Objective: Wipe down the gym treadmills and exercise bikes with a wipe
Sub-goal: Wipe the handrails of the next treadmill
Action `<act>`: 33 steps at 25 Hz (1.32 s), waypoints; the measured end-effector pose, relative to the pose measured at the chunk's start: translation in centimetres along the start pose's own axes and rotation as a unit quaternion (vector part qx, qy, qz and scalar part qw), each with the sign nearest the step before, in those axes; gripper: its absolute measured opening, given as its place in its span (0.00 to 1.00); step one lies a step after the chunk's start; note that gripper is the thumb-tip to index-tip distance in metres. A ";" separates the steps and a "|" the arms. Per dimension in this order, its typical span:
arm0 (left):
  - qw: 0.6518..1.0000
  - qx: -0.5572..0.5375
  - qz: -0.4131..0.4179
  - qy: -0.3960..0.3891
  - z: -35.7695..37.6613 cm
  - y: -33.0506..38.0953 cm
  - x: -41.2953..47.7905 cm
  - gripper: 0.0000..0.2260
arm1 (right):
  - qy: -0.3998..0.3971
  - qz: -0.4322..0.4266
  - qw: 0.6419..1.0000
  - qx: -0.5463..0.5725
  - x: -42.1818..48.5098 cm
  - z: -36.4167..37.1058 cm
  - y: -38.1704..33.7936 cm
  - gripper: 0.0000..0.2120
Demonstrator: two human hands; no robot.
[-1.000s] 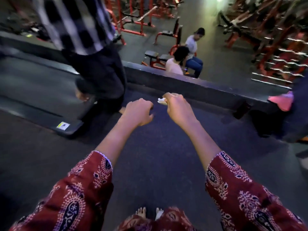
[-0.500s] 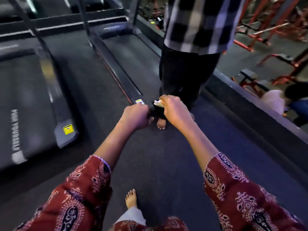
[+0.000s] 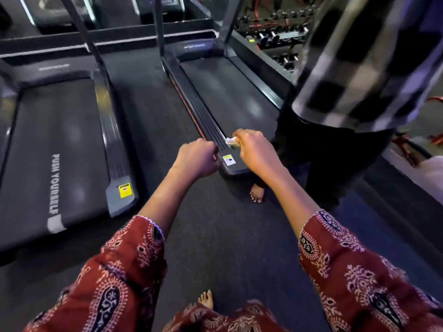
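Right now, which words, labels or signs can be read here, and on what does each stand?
"PUSH YOURSELF": white letters on the left treadmill's black belt.
Yellow sticker on its grey side rail end: too small to read.
White-and-yellow sticker on the right treadmill's rail: too small.
Motor cover logos: blurred.

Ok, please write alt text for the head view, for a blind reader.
The right hand pinches a white wipe, the left hand is curled beside it, both before the near end of a treadmill. A person in a checked shirt stands nearby.
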State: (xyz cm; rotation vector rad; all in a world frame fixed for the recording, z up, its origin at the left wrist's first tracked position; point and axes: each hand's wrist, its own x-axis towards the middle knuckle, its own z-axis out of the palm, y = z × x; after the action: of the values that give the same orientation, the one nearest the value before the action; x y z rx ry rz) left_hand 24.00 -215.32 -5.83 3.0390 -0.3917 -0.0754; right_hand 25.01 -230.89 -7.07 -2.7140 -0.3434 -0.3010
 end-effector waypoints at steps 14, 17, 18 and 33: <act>0.998 -0.009 -0.068 -0.013 0.2 -16.2 14.0 0.17 | -0.032 -0.054 0.997 0.044 20.6 9.3 -4.4 0.10; 0.995 -0.003 -0.097 -0.007 -0.9 -20.2 19.3 0.17 | -0.036 -0.082 0.995 0.044 27.7 11.1 -4.9 0.09; 0.994 -0.002 -0.107 -0.006 -1.6 -21.5 21.5 0.17 | -0.039 -0.092 0.994 0.051 30.7 11.6 -5.1 0.10; 0.978 -0.013 -0.202 0.043 -6.7 -44.3 48.4 0.16 | -0.044 -0.198 0.977 0.064 67.7 22.3 -11.7 0.12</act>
State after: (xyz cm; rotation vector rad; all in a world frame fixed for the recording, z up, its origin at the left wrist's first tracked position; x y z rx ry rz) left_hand 82.30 -184.44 -4.69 3.0308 0.2336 0.0290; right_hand 89.45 -198.23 -5.89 -2.5207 -0.9016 -0.2555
